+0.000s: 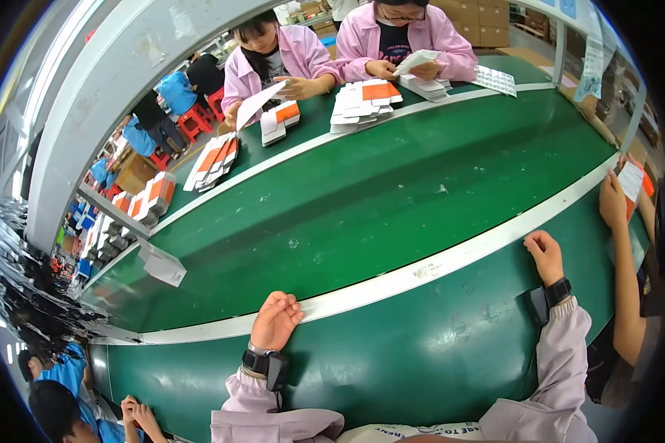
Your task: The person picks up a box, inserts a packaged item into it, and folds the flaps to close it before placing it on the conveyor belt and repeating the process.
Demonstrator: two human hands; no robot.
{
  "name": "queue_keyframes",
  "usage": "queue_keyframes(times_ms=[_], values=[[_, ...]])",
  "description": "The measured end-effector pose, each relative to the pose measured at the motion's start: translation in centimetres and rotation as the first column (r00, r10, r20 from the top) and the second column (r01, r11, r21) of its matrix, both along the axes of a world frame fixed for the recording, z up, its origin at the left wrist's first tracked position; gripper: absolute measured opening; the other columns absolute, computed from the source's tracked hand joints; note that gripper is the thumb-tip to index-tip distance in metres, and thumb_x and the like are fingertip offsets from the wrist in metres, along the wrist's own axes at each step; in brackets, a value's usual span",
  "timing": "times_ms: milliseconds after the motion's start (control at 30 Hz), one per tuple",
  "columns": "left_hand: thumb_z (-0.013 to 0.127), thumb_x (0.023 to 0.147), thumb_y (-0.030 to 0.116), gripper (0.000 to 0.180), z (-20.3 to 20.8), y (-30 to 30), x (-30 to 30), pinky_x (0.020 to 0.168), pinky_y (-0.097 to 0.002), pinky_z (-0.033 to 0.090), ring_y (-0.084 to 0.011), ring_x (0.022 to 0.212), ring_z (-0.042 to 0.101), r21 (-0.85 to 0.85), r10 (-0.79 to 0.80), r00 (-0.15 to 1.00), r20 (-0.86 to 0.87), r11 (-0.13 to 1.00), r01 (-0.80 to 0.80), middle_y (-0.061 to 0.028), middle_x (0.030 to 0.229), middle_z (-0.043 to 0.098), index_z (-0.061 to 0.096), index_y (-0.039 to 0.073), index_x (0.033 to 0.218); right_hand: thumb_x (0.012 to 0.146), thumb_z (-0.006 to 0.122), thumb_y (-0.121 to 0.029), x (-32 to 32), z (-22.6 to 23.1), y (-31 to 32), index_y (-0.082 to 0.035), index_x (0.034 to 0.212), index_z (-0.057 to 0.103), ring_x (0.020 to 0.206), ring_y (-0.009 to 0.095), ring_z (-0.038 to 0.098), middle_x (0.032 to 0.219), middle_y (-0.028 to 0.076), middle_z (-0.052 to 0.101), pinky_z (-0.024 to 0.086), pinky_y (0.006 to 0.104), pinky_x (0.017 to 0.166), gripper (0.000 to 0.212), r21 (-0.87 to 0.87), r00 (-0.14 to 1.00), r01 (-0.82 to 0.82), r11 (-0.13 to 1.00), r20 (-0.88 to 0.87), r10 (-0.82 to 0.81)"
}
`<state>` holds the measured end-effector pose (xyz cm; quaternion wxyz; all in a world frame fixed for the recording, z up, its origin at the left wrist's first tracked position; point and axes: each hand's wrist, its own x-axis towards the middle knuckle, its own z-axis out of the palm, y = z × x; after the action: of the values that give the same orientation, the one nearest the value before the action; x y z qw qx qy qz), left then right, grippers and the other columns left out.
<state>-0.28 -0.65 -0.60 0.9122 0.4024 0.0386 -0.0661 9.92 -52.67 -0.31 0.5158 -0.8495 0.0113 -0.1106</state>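
My left hand (276,322) rests at the white edge rail (391,285) of the green conveyor belt. Its palm is turned up, its fingers loosely bent, and nothing is in it. To the right, my right hand (545,255) is held over the green table (414,347) near the same rail. Its fingers are curled in a loose fist with no object showing. Each wrist wears a black strapped device, and pale pink sleeves cover my forearms.
On the belt (362,199) at left lies a white box (162,266). Across it, two people in pink handle white sheets beside stacked orange-and-white cartons (362,103). At right, a person's hands hold an orange-and-white piece (631,181). People in blue sit at lower left. A grey frame arches overhead.
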Motion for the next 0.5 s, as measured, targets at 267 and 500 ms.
queue_keyframes(times_ms=[267,500], values=[[0.043,0.086,0.018,0.015,0.6,-0.3,-0.2,0.075,-0.0314,0.044,-0.0181,0.085,0.049,0.017,0.032,0.999,-0.041,0.999,-0.032,-0.0064,0.090,0.050,0.049,0.007,0.094,0.080,0.053,-0.009,0.0,0.0,0.4,-0.002,0.078,0.053,0.065,0.005,0.047,0.071,-0.002,0.053,0.038,0.0179,0.061,0.007,0.019,1.000,-0.017,1.000,-0.003,0.017],[0.042,0.086,0.019,0.016,0.5,0.2,-0.5,0.076,-0.0320,0.044,-0.0183,0.085,0.049,0.026,0.029,0.999,-0.032,0.999,-0.028,-0.0069,0.090,0.050,0.048,0.006,0.094,0.079,0.053,-0.008,-0.5,-0.1,0.7,-0.001,0.078,0.053,0.066,0.005,0.048,0.071,-0.002,0.053,0.039,0.0180,0.062,0.007,0.046,1.000,-0.016,0.999,-0.011,0.017]])
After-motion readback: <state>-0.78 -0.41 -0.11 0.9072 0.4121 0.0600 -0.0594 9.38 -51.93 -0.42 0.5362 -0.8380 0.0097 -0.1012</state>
